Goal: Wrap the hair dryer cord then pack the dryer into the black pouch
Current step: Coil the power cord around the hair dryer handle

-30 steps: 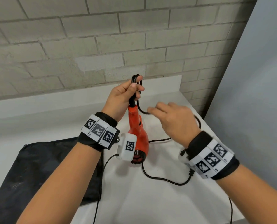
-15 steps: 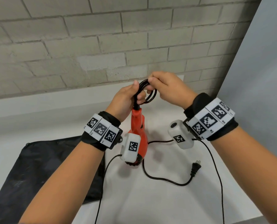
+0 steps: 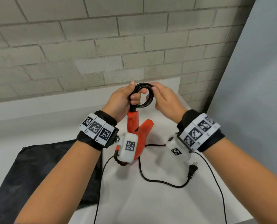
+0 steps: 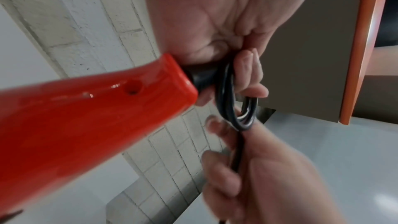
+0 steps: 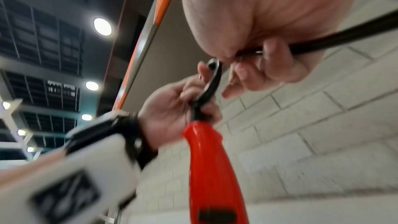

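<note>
A red hair dryer (image 3: 137, 135) hangs handle-up above the white table, its body partly hidden by my left wrist camera. My left hand (image 3: 123, 101) grips the black cord collar at the handle end together with a small coil of black cord (image 3: 143, 96). My right hand (image 3: 164, 98) pinches the coil's right side, and the cord runs on through its fingers (image 5: 277, 60). The loose cord (image 3: 163, 181) trails over the table to the plug (image 3: 193, 169). The black pouch (image 3: 37, 172) lies flat at the left, under my left forearm. The coil (image 4: 234, 105) shows between both hands in the left wrist view.
The white table (image 3: 150, 204) ends at a brick wall (image 3: 102, 46) behind and a grey panel (image 3: 255, 94) to the right. Thin black cables (image 3: 218, 188) run from my wrist cameras across the tabletop.
My right hand swung up from beside the dryer to the handle end and laid more cord onto the coil. The loop is now wider. The dryer has turned, so its nozzle shows.
</note>
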Available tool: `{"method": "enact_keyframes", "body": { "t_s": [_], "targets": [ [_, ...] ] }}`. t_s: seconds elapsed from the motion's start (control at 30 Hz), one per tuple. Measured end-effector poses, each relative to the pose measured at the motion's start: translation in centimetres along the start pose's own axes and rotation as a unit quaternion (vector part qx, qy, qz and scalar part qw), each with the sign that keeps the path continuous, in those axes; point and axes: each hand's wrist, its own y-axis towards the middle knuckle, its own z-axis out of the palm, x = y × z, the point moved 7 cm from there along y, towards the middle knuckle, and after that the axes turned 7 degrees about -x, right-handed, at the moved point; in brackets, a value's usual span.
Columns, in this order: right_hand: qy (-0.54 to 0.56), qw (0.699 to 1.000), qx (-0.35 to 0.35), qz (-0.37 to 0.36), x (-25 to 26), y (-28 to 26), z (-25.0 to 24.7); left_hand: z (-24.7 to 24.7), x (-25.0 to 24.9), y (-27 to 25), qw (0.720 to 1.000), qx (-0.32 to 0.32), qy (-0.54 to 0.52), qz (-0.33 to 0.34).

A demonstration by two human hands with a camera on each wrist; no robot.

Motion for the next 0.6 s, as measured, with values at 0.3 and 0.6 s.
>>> {"method": "enact_keyframes", "body": {
  "t_s": [0.3,0.6],
  "targets": [
    [-0.232,0.965,0.102,0.070,-3.2,-5.9,4.5,-0.6,-0.3,-0.2,0.998,0.051,-0.035,0.034],
    [-0.159,0.986,0.031,0.049,-2.0,-7.9,2.6,-0.9,-0.1,0.0,0.994,-0.013,0.062,0.084]
  ]
}}
